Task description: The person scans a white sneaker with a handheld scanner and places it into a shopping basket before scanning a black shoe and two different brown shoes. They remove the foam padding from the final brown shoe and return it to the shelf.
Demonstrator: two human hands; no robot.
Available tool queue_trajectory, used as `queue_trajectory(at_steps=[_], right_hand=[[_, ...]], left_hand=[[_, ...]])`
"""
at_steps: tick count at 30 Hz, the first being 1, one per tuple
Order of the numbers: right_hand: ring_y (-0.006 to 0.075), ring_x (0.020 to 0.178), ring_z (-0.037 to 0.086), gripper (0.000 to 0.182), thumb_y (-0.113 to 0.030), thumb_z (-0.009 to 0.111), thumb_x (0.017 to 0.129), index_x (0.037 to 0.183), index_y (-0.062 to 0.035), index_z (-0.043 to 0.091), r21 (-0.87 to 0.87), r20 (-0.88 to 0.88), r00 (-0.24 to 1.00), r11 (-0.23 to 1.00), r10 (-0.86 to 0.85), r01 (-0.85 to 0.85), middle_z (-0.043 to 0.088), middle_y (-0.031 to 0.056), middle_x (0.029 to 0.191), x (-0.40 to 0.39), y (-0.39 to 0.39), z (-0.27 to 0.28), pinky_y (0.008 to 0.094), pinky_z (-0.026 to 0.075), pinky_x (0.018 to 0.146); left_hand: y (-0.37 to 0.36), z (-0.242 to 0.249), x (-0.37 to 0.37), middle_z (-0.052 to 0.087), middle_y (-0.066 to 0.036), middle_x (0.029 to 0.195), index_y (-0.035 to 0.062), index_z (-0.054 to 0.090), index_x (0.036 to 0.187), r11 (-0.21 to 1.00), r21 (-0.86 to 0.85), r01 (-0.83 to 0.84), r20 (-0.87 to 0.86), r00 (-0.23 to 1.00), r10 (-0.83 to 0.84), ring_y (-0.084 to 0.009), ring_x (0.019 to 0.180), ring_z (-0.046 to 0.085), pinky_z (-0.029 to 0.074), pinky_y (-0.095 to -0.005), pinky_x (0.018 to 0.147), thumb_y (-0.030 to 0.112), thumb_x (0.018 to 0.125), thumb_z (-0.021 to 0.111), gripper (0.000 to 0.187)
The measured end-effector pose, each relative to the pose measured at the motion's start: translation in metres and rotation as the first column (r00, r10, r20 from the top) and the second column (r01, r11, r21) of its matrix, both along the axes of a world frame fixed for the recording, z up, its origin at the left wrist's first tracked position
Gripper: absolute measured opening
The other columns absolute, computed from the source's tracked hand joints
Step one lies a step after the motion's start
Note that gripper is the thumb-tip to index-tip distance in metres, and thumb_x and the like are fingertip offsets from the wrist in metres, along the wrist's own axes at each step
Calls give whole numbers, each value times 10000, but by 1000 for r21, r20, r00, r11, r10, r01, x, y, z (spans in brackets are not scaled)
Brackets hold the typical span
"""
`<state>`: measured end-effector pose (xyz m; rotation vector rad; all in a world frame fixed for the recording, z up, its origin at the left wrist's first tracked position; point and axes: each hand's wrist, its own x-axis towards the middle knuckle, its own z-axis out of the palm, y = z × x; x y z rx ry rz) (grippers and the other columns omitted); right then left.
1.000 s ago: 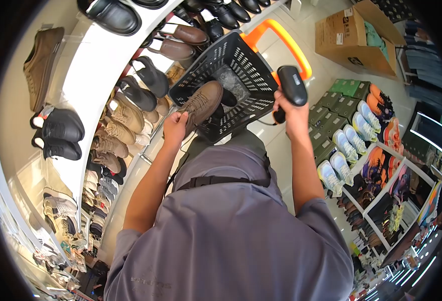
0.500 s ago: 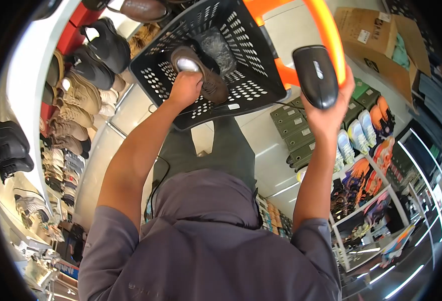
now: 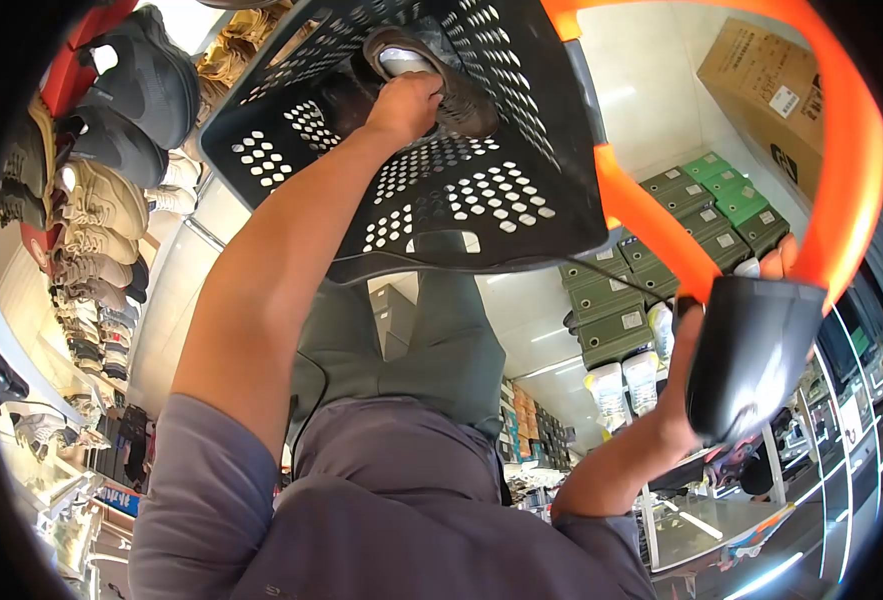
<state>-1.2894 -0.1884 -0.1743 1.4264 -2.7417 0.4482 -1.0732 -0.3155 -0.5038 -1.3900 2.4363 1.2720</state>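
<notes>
Inside the black perforated basket (image 3: 506, 262), my left hand (image 3: 406, 103) is closed on a brown shoe (image 3: 468, 104) near its opening, where a pale insole shows. Another dark shoe (image 3: 346, 102) lies beside it in the basket. On the right, my right hand (image 3: 683, 375) is closed round the orange basket handle (image 3: 856, 150). A black rounded device (image 3: 751, 355) is at that hand and hides most of its fingers. A thin cable runs from the basket's edge toward this device.
Shelves of shoes (image 3: 106, 200) line the left side. At the right stand stacked green shoe boxes (image 3: 606, 305) and a cardboard box (image 3: 766, 90), with pale sneakers (image 3: 606, 390) below the green ones.
The basket has come closer and its handle has swung right and down with my right hand and the black device. My left hand and the brown shoe have moved up and slightly right.
</notes>
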Motion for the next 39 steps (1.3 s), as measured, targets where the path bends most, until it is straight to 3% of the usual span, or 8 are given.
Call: queue_trajectory(at_steps=[5, 6, 11, 18, 20, 22, 31, 39], right_hand=[[300, 906, 587, 276, -236, 653, 844, 994, -5, 632, 175, -155, 987, 981, -51, 79, 599, 142, 996, -9, 23, 1, 431, 478, 803], [309, 936, 547, 300, -276, 652, 835, 980, -16, 619, 218, -88, 939, 927, 332, -306, 543, 166, 1039, -5, 8, 12, 437, 455, 811], [320, 1018, 513, 434, -293, 661, 813, 1106, 12, 562, 134, 146, 918, 913, 367, -386, 503, 182, 1133, -16, 25, 10, 459, 418, 875], [209, 944, 583, 661, -117, 775, 715, 1266, 4, 432, -153, 413, 848, 893, -333, 424, 552, 111, 1074, 16, 6, -4, 363, 466, 844], [196, 951, 546, 549, -134, 716, 755, 1196, -41, 405, -126, 383, 913, 971, -143, 205, 502, 96, 1060, 16, 1, 3, 363, 438, 865], [173, 986, 508, 441, -134, 734, 745, 1103, -68, 485, -99, 281, 943, 982, 180, -158, 472, 78, 1073, 19, -11, 12, 339, 401, 893], [259, 1009, 504, 398, -72, 739, 684, 1046, 8, 591, -219, 541, 839, 973, 61, 71, 456, 112, 1086, 29, -24, 16, 340, 412, 892], [347, 1078, 454, 567, -138, 776, 634, 1120, 23, 532, -226, 311, 920, 959, 236, -170, 450, 157, 1124, 22, -14, 20, 411, 380, 947]], left_hand=[[-3, -41, -19, 628, -184, 882, 16, 588, 885, 997, -74, -36, -117, 993, 27, -360, 916, 593, 474, -451, 791, 117, 828, 585, 116], [-5, -48, -20, 634, -184, 899, 24, 605, 921, 998, -70, -1, -108, 994, -7, -356, 929, 595, 477, -445, 808, 111, 826, 583, 131], [6, -85, -13, 650, -181, 966, 54, 645, 1011, 975, -216, -40, -37, 999, 33, -345, 970, 599, 482, -426, 863, 116, 815, 593, 212], [77, -31, 49, 644, -203, 824, 54, 634, 812, 965, 190, -181, 55, 983, 174, -386, 812, 622, 502, -469, 762, 170, 813, 533, 153], [99, -16, 78, 639, -197, 786, 43, 611, 735, 966, 162, -202, 67, 979, 194, -399, 757, 618, 506, -481, 696, 119, 788, 563, 105], [110, 16, 99, 639, -187, 763, 55, 611, 758, 952, 110, -285, 71, 958, 278, -397, 733, 624, 511, -485, 656, 94, 781, 560, 69], [55, 169, 138, 666, -162, 843, 52, 656, 886, 962, 67, -266, -123, 954, 272, -341, 816, 645, 524, -418, 755, 115, 820, 563, 130], [-70, 377, 134, 693, -112, 914, -11, 628, 1055, 881, -114, -460, -516, 785, 343, -179, 847, 666, 505, -286, 773, 117, 905, 588, 200]])
